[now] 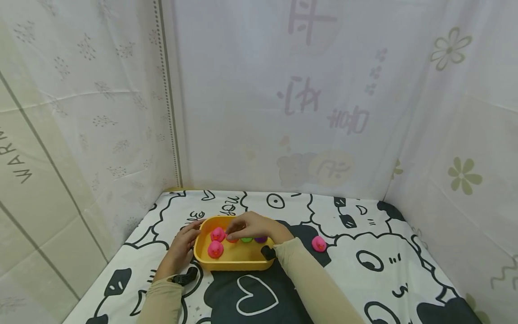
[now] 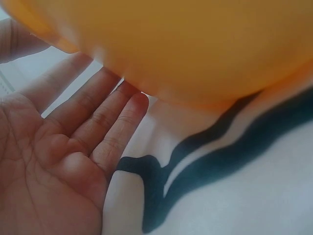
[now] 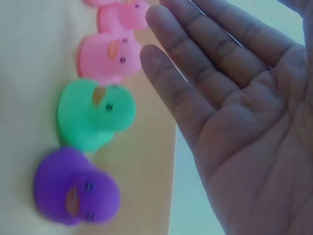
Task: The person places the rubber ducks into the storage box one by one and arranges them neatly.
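A yellow tray (image 1: 238,265) stands on the cloth with several small rubber ducks in it. My left hand (image 1: 184,245) is at the tray's left end; in the left wrist view its nearly straight fingers (image 2: 105,115) touch the outside of the wall. Over the tray reaches my right hand (image 1: 252,225), its fingertips close to an orange-red duck (image 1: 231,240). Two pink ducks (image 1: 216,249) lie left of it. In the right wrist view, a green duck (image 3: 95,115) and a purple duck (image 3: 76,188) line up beside the extended fingers; some fingertips are out of frame.
One more pink duck (image 1: 319,244) lies on the cloth right of the tray. A black-and-white patterned cloth (image 1: 364,279) covers the table. Pale printed curtains (image 1: 259,112) enclose the back and both sides.
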Tool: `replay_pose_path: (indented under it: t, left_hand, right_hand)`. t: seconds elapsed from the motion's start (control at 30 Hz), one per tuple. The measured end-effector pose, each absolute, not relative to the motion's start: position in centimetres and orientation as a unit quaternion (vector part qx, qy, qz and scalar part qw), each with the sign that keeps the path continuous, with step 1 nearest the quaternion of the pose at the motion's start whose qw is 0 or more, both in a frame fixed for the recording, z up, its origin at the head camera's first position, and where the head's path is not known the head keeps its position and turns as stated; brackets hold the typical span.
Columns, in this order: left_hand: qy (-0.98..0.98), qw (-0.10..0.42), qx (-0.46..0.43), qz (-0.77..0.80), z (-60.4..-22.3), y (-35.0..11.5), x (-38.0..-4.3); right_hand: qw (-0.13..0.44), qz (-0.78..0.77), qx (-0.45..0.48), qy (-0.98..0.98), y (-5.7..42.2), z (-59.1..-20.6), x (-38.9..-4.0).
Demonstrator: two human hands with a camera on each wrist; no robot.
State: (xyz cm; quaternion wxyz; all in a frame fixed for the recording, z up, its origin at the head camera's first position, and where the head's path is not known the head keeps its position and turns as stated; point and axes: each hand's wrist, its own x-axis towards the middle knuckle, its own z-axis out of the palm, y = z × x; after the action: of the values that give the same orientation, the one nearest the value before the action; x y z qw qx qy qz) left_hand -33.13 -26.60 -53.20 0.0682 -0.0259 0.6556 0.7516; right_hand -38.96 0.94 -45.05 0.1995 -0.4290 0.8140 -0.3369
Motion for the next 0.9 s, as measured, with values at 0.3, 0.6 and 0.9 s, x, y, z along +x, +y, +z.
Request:
replay_pose_path:
  t: [0.3,0.6,0.9]
  left_hand:
    - [0.678,0.055,-0.024,0.733,-53.0,-26.5,-33.4]
    - [0.684,0.053,-0.016,0.728,-52.9,-26.5,-33.3]
    - [0.682,0.056,-0.019,0.729,-53.0,-26.5,-33.1]
  right_hand:
    - [0.177,-0.385,-0.405,0.81,5.1,-44.7,-38.8]
    - [0.129,-0.447,-0.359,0.809,10.0,-44.6,-38.3]
    - [0.08,-0.493,-0.312,0.808,15.8,-46.0,-37.6]
